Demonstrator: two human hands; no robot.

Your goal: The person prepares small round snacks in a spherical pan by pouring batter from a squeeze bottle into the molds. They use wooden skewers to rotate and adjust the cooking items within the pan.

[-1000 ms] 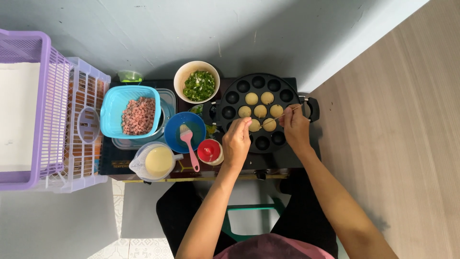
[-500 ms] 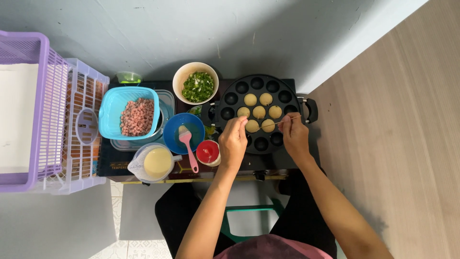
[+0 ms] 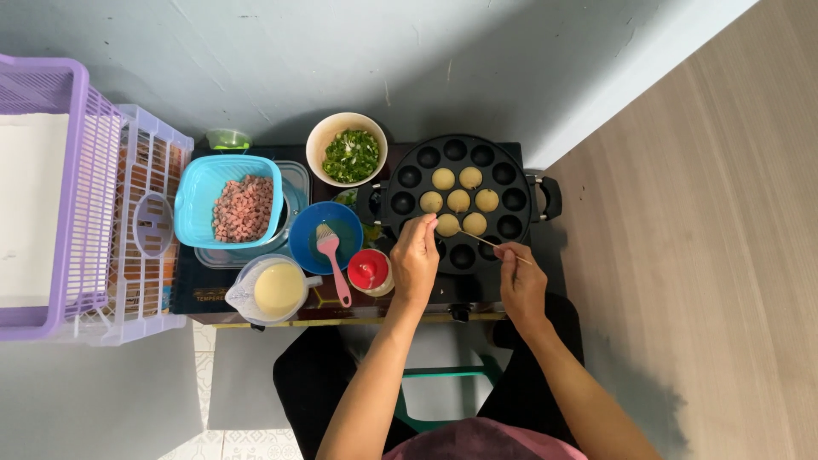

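Skewers are what you hold over the pan, a round black griddle with many cups sitting at the right end of the low table. Your left hand is closed with its fingertips pinched on a thin stick, though that stick is too fine to make out clearly; its tip end meets the ball at about 7 o'clock in the cluster of batter balls. Your right hand pinches the right skewer between thumb and forefinger, and the stick slants up toward 10 o'clock, its point near the ball at the cluster's 5 o'clock. Six pale balls fill the middle cups: two at the top, three across the centre, two below by my count of what shows, so take the number as rough. The outer cups are dark and bare. At 9 o'clock from the pan, touching distance from your left hand, stands a red-capped bottle. Beyond it lies a blue bowl with a pink brush resting in it, handle pointing to 6 o'clock. A jug of pale batter sits at the table's front edge. At 12 o'clock from the blue bowl is a cream bowl of chopped greens; farther to 9 o'clock, a turquoise tub of pink diced meat. Purple baskets stand at the far left.
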